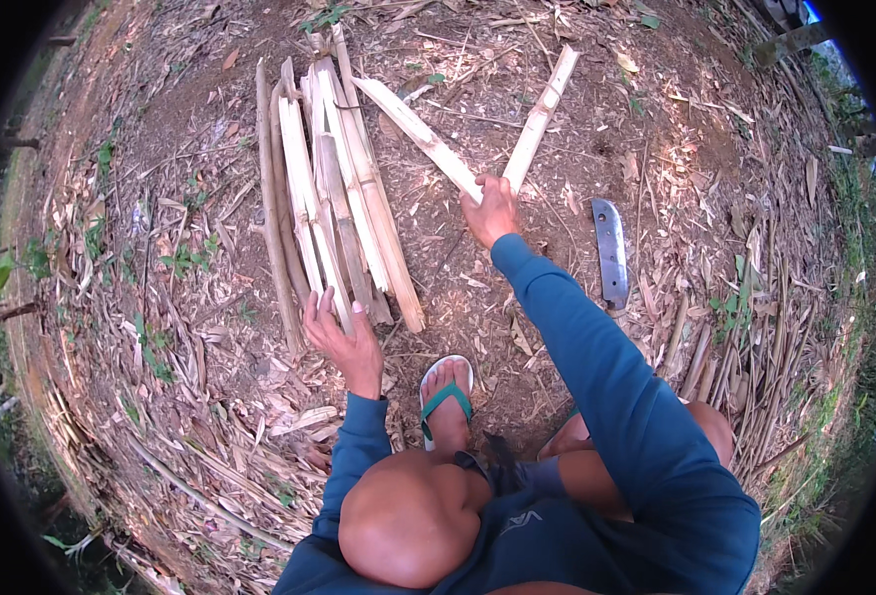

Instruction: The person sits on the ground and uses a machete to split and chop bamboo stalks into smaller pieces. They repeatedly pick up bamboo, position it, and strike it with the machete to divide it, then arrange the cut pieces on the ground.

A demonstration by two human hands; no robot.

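My right hand (493,212) is closed round the near ends of split wood. A pale split stick (423,136) slants up and left from it, while a second split stick (545,114) slants up and right, so the two form a V. My left hand (347,345) has its fingers apart at the near end of a bundle of split sticks (366,198); its thumb and fingers lie on either side of one pale stick, and I cannot tell how firmly they touch it. The bundle lies lengthwise on the ground, with rounder, bark-covered sticks (277,213) along its left side.
A broad steel blade (610,253) lies on the ground right of my right forearm. Dry leaves and wood chips (230,407) cover the soil. My sandalled foot (448,399) stands between my arms. Long dry stalks (755,347) lie at the right, and small green plants (192,258) grow at the left.
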